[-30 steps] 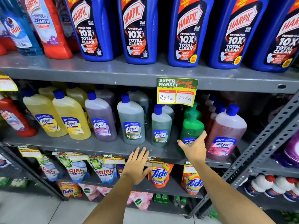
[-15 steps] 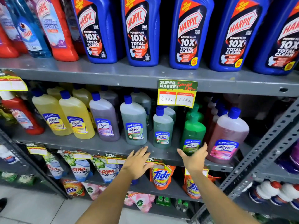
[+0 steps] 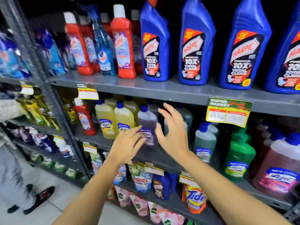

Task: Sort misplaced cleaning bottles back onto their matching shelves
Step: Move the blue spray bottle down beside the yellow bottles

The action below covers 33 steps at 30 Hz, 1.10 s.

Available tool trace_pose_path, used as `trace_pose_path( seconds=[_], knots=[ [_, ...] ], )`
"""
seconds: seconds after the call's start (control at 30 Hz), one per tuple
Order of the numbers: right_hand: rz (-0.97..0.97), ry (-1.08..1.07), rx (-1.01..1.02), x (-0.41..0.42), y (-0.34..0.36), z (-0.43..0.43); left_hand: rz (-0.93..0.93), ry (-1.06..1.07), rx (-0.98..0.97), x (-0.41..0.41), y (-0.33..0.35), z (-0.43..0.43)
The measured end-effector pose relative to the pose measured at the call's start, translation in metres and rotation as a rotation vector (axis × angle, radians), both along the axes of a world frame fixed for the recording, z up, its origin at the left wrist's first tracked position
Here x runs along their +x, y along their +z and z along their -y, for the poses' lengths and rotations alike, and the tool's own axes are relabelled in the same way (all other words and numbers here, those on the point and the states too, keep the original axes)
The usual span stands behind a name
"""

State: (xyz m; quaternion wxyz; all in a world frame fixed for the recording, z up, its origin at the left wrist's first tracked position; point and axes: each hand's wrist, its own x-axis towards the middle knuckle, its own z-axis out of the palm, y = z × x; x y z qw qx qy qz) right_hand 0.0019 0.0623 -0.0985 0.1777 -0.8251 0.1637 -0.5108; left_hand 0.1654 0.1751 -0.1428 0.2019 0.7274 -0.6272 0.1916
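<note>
Both hands (image 3: 146,142) spread, empty, either side of purple bottle (image 3: 148,127).

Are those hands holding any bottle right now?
No. The left hand and right hand are open, fingers spread, either side of the purple blue-capped bottle, nothing gripped.

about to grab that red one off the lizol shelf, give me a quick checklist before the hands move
1. Target found: ok. A red bottle stands at the left end of the middle shelf, beside the yellow bottles.
2. Home spotted: ok. Matching red bottles stand on the top shelf.
3. Left hand free: ok, open and empty.
4. Right hand free: ok, open and empty.
5. Hands on target: not ok. Both hover in front of the purple bottle, to the right of the target.
6. Free slot on the top shelf: cannot tell; the picture is blurred.
</note>
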Motion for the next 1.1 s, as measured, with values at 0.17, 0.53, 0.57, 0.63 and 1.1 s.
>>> trace_pose_path(
  seconds=[0.17,0.53,0.57,0.63,1.1],
  knots=[
    [0.052,0.029,-0.029,0.073,0.047,-0.024,0.008,0.096,-0.055,0.072,0.043,-0.062],
    [0.02,0.074,-0.041,0.206,0.087,-0.056,0.084,0.187,-0.064,0.19,0.07,-0.108],
    [0.022,0.078,-0.046,0.217,0.09,-0.053,0.078,0.186,-0.07,0.2,0.071,-0.107],
    [0.034,0.085,-0.062,0.24,0.1,-0.043,0.091,0.185,-0.088,0.226,0.077,-0.1],
    [-0.076,-0.158,-0.101,0.341,0.153,-0.004,0.126,0.081,-0.278,0.337,0.124,-0.045]
  ],
)
